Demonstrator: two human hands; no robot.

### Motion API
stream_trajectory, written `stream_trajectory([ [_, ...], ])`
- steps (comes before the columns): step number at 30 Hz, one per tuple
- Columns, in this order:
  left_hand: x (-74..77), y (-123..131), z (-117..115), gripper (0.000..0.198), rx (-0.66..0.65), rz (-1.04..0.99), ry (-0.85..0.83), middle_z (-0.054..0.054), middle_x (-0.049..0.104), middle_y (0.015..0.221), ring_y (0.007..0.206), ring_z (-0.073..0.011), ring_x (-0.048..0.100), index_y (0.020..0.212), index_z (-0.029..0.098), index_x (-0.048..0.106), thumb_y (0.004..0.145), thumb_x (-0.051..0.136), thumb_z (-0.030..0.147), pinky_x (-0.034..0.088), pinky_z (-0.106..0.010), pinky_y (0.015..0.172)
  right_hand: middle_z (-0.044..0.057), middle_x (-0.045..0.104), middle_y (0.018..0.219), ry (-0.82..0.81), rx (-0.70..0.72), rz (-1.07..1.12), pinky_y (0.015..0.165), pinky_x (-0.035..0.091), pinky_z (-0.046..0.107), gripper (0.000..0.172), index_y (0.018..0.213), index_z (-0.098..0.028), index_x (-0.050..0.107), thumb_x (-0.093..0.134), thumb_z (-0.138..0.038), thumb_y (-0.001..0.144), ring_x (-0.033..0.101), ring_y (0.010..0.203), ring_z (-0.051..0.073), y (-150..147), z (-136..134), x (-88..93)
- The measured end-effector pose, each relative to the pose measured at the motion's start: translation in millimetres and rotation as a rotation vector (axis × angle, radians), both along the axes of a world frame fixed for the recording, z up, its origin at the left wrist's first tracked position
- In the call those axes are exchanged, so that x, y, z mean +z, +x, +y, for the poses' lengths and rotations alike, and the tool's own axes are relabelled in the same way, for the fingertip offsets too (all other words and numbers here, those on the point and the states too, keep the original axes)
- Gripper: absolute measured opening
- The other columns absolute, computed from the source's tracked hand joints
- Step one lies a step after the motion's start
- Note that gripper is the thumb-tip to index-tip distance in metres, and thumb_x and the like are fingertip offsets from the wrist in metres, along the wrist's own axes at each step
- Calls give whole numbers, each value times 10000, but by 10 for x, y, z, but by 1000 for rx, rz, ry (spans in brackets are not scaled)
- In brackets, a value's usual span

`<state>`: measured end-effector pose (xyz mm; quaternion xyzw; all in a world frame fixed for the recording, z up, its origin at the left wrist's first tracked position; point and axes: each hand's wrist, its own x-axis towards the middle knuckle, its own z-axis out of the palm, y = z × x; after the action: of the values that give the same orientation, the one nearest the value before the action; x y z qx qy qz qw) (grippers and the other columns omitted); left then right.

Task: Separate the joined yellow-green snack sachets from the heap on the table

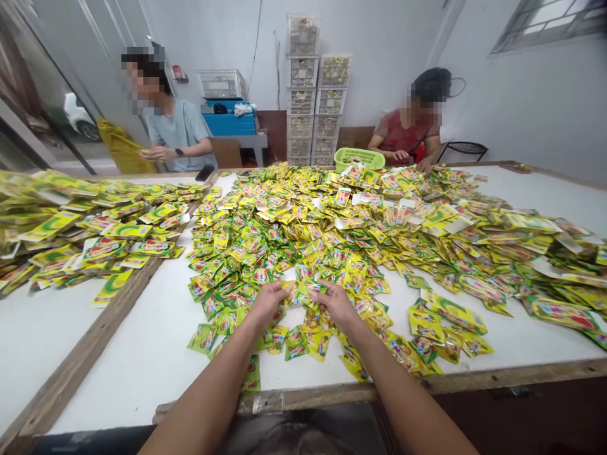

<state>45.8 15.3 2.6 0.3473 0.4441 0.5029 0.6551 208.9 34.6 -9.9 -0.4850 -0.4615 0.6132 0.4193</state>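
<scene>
My left hand (pixel 269 302) is closed in a pinch on a small yellow packet (pixel 288 293) with printed pictures. Close beside it, my right hand (pixel 337 304) pinches a small green packet (pixel 306 292). The two packets meet or overlap between my fingertips; exactly where one ends is hard to make out. Beneath and around both hands spreads a heap of small green and yellow sealed packets (pixel 246 249) on the white tabletop (pixel 137 341). Several loose packets (pixel 296 343) lie just in front of my wrists.
Flat yellow card boxes (pixel 478 287) pile up on the right, and more boxes (pixel 114 246) lie left past a wooden strip (pixel 109 328). A green basket (pixel 359 158) stands at the far edge. Two people sit opposite, before stacked white crates (pixel 301 101).
</scene>
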Motion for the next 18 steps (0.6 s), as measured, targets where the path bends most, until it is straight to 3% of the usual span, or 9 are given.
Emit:
stream_trajectory([
  [3,1,-6,23,253,40,-16,1,12,587,510,464,-96,492,630,141,661,540,768,352,399,-215,501,-14,599,699,42,-142,74,510,432,233,449,957,-159,598,708,-387,586,515,570,119,-61,-16,13],
  [5,18,10,27,251,67,-40,1,15,594,526,475,-95,498,668,140,669,533,771,326,404,-212,513,-4,595,742,104,-142,69,529,432,234,365,887,-160,592,683,-394,621,504,588,115,-121,-39,24],
  [8,45,44,22,208,106,-85,2,2,618,566,520,-102,529,638,144,658,533,755,295,418,-211,551,-11,563,679,219,-112,-73,557,406,232,249,771,-158,586,620,-390,688,480,594,117,-203,-68,12],
  [11,53,70,13,164,134,-121,4,-2,622,576,542,-104,540,584,150,634,545,730,276,420,-204,552,-27,505,601,295,-167,-214,543,369,227,237,657,-168,550,588,-396,710,441,573,116,-238,-74,-40],
  [18,60,52,13,299,83,-108,-23,29,609,616,544,-97,560,810,172,604,555,745,237,447,-199,542,-21,527,639,231,-195,-66,561,387,227,246,749,-172,576,606,-412,701,448,601,124,-147,-16,-65],
])
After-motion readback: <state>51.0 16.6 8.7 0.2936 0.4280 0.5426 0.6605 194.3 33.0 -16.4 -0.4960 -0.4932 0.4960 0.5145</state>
